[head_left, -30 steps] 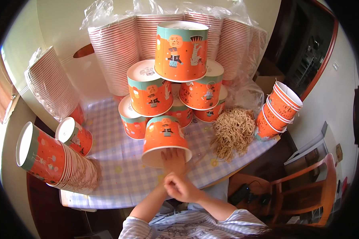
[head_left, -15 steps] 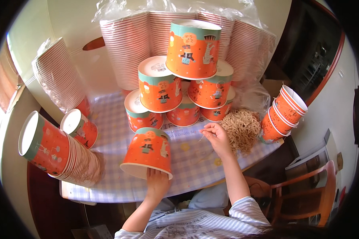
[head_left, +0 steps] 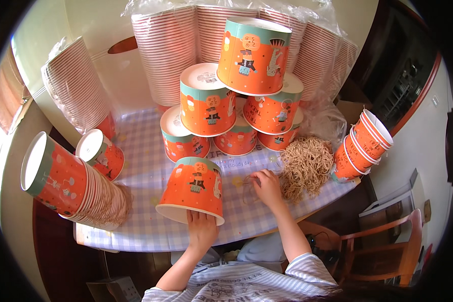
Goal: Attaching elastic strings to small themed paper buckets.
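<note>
My left hand (head_left: pixel 202 232) grips an orange and green paper bucket (head_left: pixel 183 187) by its lower rim, fingers tucked inside the mouth. The bucket is tilted, its white opening facing me. To its right, just above the checked cloth, my right hand (head_left: pixel 268 188) pinches a thin brown string (head_left: pixel 246 190), which hangs to the left of the fingertips and is partly blurred. Close beside that hand lies a tangled heap of the same brown string (head_left: pixel 307 166).
Upturned buckets form a pyramid (head_left: pixel 209 113) beyond my hands. Tall bagged stacks (head_left: pixel 166 55) stand behind it, another (head_left: pixel 78 85) at the back left. Nested buckets (head_left: pixel 68 176) lean at the left, beside a single bucket (head_left: pixel 103 153). Handled buckets (head_left: pixel 360 148) stack at the right, near a wooden chair (head_left: pixel 382 246).
My right hand has come down and slightly left with the string, nearer the held bucket. The bucket stays in my left hand, shifted slightly right in the picture as the whole view moved.
</note>
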Available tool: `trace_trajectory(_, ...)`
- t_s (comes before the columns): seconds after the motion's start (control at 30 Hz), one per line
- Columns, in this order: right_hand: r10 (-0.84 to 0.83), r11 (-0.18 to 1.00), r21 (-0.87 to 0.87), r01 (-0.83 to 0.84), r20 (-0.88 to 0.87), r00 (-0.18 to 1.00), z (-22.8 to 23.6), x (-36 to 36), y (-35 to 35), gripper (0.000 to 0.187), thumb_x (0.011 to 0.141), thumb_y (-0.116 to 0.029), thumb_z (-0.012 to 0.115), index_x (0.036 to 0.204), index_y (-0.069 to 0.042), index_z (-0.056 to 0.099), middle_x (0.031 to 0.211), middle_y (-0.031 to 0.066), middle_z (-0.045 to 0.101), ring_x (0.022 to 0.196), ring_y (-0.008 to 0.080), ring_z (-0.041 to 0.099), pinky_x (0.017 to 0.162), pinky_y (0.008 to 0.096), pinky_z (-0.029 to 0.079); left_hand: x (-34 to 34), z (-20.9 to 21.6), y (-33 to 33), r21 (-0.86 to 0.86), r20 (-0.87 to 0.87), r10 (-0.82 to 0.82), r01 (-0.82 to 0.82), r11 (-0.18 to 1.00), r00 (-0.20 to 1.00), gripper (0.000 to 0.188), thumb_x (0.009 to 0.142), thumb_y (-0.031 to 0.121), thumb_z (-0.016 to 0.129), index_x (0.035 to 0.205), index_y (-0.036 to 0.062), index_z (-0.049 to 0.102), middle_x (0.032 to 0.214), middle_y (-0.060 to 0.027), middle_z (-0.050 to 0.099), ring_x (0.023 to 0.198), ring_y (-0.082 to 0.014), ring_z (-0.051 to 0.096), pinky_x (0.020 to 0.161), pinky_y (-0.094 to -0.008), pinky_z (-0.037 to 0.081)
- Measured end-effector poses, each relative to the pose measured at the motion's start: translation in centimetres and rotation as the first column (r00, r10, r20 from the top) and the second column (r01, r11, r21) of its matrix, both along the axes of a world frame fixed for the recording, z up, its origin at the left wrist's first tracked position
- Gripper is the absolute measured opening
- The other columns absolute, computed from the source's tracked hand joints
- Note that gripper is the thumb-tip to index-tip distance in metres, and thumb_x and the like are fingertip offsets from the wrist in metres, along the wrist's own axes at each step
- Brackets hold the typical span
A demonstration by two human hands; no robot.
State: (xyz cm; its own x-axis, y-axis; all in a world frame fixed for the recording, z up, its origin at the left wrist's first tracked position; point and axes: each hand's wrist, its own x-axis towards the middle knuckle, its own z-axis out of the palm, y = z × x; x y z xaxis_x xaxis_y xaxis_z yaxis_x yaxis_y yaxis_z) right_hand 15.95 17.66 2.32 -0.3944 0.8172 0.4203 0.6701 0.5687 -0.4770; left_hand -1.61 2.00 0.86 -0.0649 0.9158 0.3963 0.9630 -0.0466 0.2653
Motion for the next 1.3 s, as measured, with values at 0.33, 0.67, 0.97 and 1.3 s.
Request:
trace_trajectory(0.33,0.012,0.994,0.106,-0.027,0.14,0.99,0.4,-0.6,-0.1,0.006,0.07,-0.016,0.064,0.075,-0.012,0.064,0.075,0.0031,0.058,0.075,0.0219,0.054,0.069,0.0364,0.039,-0.1,-0.5,0.1,-0.02,0.039,-0.012,0.013,1.0,0.999,0.051,0.068,0.013,0.059,0.113,-0.0023,0.044,0.112,-0.0244,0.045,0.104,-0.0437,0.042,0.092,-0.0555,0.028)
trace_trajectory(0.67,0.085,0.86,-0.398,-0.317,-0.502,0.861,8.1,-0.4,3.0,0.014,0.084,-0.018,0.056,0.084,-0.004,0.06,0.069,0.0054,0.06,0.062,0.0103,0.054,0.058,0.0256,0.045,-0.1,-0.3,0.0,-0.003,0.021,0.005,-0.005,1.0,1.0,0.052,0.066,0.014,0.06,0.113,-0.002,0.043,0.112,-0.0234,0.045,0.104,-0.0424,0.042,0.092,-0.0551,0.028)
trace_trajectory(0.97,0.024,0.972,-0.183,-0.144,-0.536,0.844,9.7,0.6,4.3,0.016,0.084,-0.016,0.058,0.081,-0.001,0.059,0.059,-0.0058,0.048,0.053,0.0007,0.036,0.045,0.019,0.029,-0.2,-0.1,-0.1,0.01,0.004,-0.007,0.007,1.0,1.0,0.054,0.066,0.014,0.061,0.114,-0.0018,0.042,0.113,-0.0241,0.044,0.106,-0.0435,0.041,0.093,-0.0552,0.028)
trace_trajectory(1.3,0.463,0.878,-0.284,-0.386,0.299,0.834,3.8,1.0,-2.5,0.017,0.076,-0.025,0.057,0.085,-0.012,0.063,0.083,0.0066,0.061,0.078,0.0268,0.06,0.066,0.0382,0.047,-0.2,-0.3,-0.2,-0.002,0.018,-0.007,0.007,1.0,1.0,0.053,0.066,0.017,0.062,0.113,-0.0017,0.044,0.112,-0.0232,0.045,0.105,-0.0426,0.041,0.092,-0.0548,0.029)
